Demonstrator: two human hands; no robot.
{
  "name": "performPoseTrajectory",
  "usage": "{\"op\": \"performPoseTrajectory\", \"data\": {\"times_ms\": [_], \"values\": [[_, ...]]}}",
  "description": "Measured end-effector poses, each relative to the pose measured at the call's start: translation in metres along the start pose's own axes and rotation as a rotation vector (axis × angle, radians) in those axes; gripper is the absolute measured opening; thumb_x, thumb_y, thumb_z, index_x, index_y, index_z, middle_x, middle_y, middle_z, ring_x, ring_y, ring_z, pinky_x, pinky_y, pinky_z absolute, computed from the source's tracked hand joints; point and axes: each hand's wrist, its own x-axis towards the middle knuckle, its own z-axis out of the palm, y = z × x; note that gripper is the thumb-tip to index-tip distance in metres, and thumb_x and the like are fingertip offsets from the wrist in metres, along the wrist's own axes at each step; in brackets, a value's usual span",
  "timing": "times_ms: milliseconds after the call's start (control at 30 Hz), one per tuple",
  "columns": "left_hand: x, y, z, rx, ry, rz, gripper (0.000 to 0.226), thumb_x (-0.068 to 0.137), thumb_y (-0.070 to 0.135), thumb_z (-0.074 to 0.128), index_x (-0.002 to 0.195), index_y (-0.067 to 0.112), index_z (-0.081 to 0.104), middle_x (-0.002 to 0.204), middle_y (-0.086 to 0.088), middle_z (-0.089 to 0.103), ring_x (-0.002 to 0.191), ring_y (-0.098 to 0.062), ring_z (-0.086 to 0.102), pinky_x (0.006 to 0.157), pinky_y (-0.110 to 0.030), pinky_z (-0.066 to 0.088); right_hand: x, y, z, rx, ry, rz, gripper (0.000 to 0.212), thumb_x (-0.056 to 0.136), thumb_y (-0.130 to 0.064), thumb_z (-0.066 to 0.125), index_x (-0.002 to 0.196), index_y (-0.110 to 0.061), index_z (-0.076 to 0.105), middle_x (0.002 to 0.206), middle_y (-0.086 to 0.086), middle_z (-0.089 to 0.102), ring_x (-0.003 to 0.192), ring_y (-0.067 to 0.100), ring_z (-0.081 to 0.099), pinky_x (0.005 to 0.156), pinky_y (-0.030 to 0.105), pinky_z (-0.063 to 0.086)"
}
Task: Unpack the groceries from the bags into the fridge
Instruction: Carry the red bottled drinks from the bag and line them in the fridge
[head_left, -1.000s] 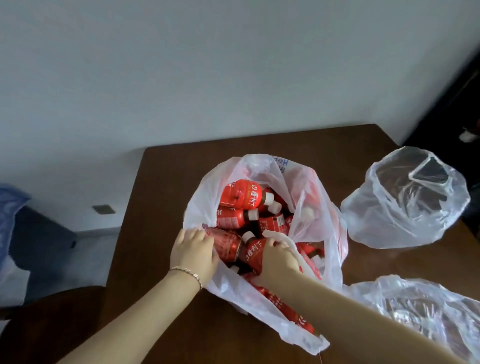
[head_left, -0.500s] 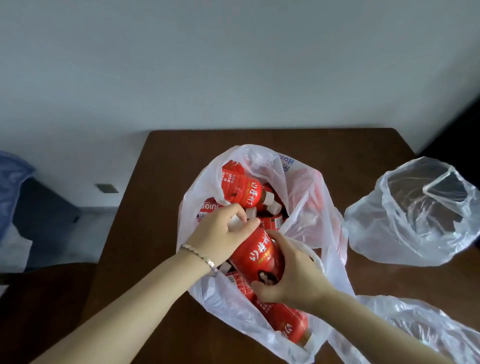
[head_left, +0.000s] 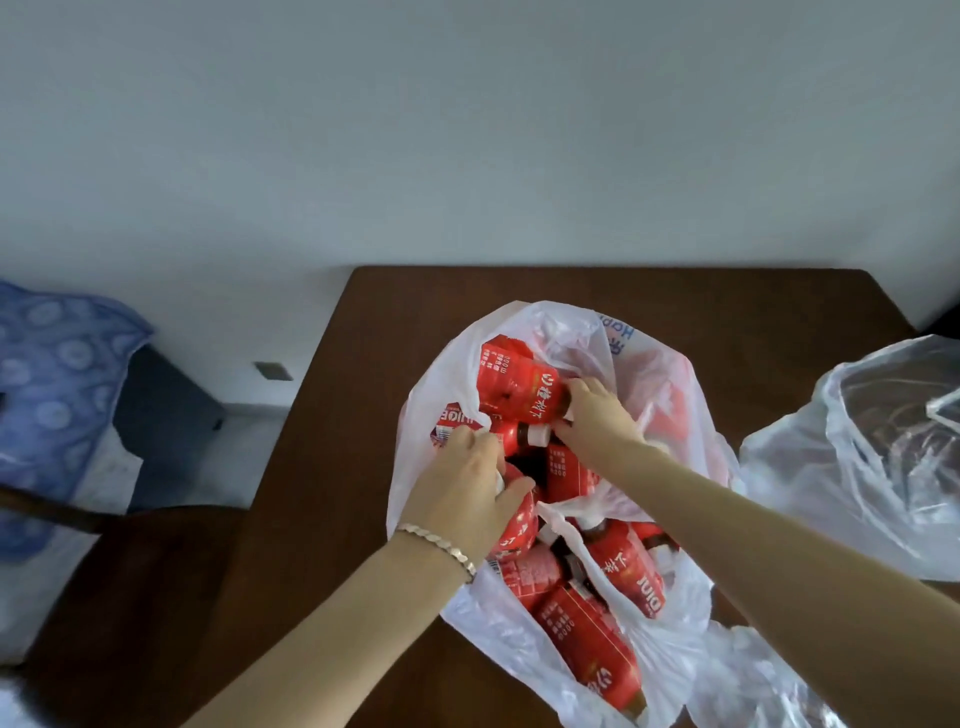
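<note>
Now my left hand (head_left: 467, 493) grips a bottle (head_left: 519, 525) inside the bag (head_left: 670, 415) on the tabletop (head_left: 363, 467); my right hand (head_left: 597, 423) pinches the top bottle (head_left: 519, 389) by its neck. Both should come straight up, clear of the plastic.

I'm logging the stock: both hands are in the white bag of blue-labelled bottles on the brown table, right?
Not quite: the head view shows red-labelled bottles, not blue. The left hand and right hand are indeed in the white bag on the brown table.
</note>
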Motion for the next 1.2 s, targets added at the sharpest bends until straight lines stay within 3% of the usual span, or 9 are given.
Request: {"op": "performPoseTrajectory", "data": {"times_ms": [167, 233, 300, 367, 467, 700, 933, 1100, 1200], "values": [[-0.007, -0.008, 0.006, 0.018, 0.060, -0.003, 0.022, 0.094, 0.042, 0.044, 0.099, 0.021, 0.048, 0.102, 0.004, 0.048, 0.076, -0.008, 0.049, 0.065, -0.015, 0.042, -0.027, -0.011, -0.023, 0.067, 0.008, -0.099, 0.041, 0.080, -0.032, 0.069, 0.114, -0.018, 0.051, 0.110, -0.003, 0.058, 0.090, 0.015, 0.056, 0.074, 0.028, 0.049], [-0.009, -0.009, 0.009, 0.082, 0.084, 0.009, 0.024, 0.094, 0.045, 0.041, 0.088, 0.023, 0.047, 0.104, 0.004, 0.052, 0.071, -0.006, 0.046, 0.062, -0.014, 0.040, -0.050, -0.022, -0.038, 0.127, 0.048, -0.200, 0.025, 0.082, -0.033, 0.067, 0.100, -0.033, 0.051, 0.089, -0.014, 0.054, 0.071, 0.005, 0.050, 0.061, 0.017, 0.041], [-0.012, -0.008, 0.011, 0.146, 0.094, 0.029, 0.034, 0.089, 0.056, 0.042, 0.077, 0.025, 0.044, 0.104, 0.008, 0.054, 0.068, -0.004, 0.044, 0.060, -0.013, 0.040, -0.070, -0.032, -0.053, 0.207, 0.120, -0.215, 0.026, 0.081, -0.032, 0.065, 0.080, -0.041, 0.041, 0.071, -0.017, 0.050, 0.059, 0.004, 0.049, 0.056, 0.018, 0.041], [-0.015, -0.005, 0.013, 0.182, 0.074, 0.051, 0.045, 0.078, 0.070, 0.046, 0.064, 0.028, 0.040, 0.091, 0.011, 0.051, 0.064, -0.002, 0.043, 0.056, -0.011, 0.036, -0.084, -0.037, -0.062, 0.203, 0.155, -0.176, 0.021, 0.080, -0.033, 0.065, 0.076, -0.035, 0.044, 0.068, -0.012, 0.056, 0.060, 0.008, 0.055, 0.055, 0.025, 0.047], [-0.019, -0.001, 0.016, 0.223, 0.011, 0.130, 0.055, 0.068, 0.076, 0.052, 0.057, 0.028, 0.029, 0.076, 0.016, 0.037, 0.059, -0.004, 0.037, 0.048, -0.011, 0.023, -0.100, -0.034, -0.049, 0.032, 0.031, -0.161, 0.023, 0.077, -0.038, 0.065, 0.082, -0.023, 0.048, 0.077, -0.007, 0.059, 0.071, 0.015, 0.060, 0.063, 0.030, 0.050], [-0.018, -0.008, 0.021, 0.153, -0.114, 0.250, 0.066, 0.064, 0.067, 0.067, 0.111, 0.024, 0.048, 0.100, 0.011, 0.063, 0.090, -0.010, 0.061, 0.064, -0.019, 0.041, -0.110, -0.026, -0.004, 0.086, -0.124, -0.230, 0.033, 0.080, -0.039, 0.064, 0.098, -0.012, 0.059, 0.093, 0.000, 0.062, 0.082, 0.019, 0.061, 0.073, 0.036, 0.050], [-0.012, -0.011, 0.028, 0.197, -0.097, 0.334, 0.038, 0.084, 0.051, 0.056, 0.114, 0.029, 0.051, 0.099, 0.010, 0.064, 0.087, -0.009, 0.063, 0.061, -0.017, 0.040, -0.109, -0.013, -0.005, 0.223, -0.182, -0.221, 0.039, 0.082, -0.036, 0.065, 0.109, -0.017, 0.045, 0.087, -0.004, 0.060, 0.074, 0.009, 0.058, 0.070, 0.030, 0.051], [-0.007, -0.009, 0.036, 0.205, -0.108, 0.374, 0.045, 0.088, 0.053, 0.045, 0.130, 0.036, 0.044, 0.101, 0.006, 0.065, 0.087, -0.015, 0.063, 0.068, -0.025, 0.051, -0.113, -0.003, -0.020, 0.319, -0.359, -0.218, 0.038, 0.076, -0.028, 0.047, 0.112, -0.020, 0.039, 0.091, 0.002, 0.063, 0.077, 0.011, 0.059, 0.075, 0.026, 0.051], [-0.006, -0.012, 0.040, 0.254, -0.095, 0.369, 0.048, 0.089, 0.050, 0.043, 0.134, 0.033, 0.039, 0.111, 0.007, 0.063, 0.096, -0.015, 0.062, 0.073, -0.024, 0.050, -0.099, 0.000, -0.023, 0.268, -0.198, -0.163, 0.024, 0.089, -0.012, 0.045, 0.111, -0.019, 0.052, 0.096, 0.004, 0.068, 0.086, 0.016, 0.064, 0.081, 0.030, 0.054]]}}
